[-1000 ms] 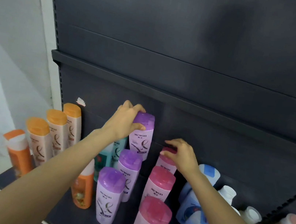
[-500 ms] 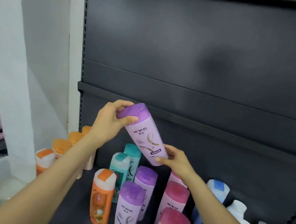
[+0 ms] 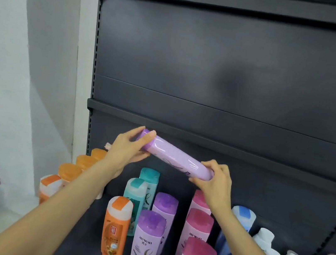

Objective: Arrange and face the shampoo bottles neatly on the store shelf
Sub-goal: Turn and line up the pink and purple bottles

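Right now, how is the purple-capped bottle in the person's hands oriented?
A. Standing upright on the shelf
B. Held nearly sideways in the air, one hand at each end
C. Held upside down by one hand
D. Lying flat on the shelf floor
B: the purple bottle is lifted above the standing rows, left hand round its cap end, right hand at its base.

soft even light; glare streaks the lilac bottle (image 3: 177,158); blur at 7 and 4 o'clock; edges bow wide-angle.

Held bottle (image 3: 176,158) label unreadable; cap hand-covered.
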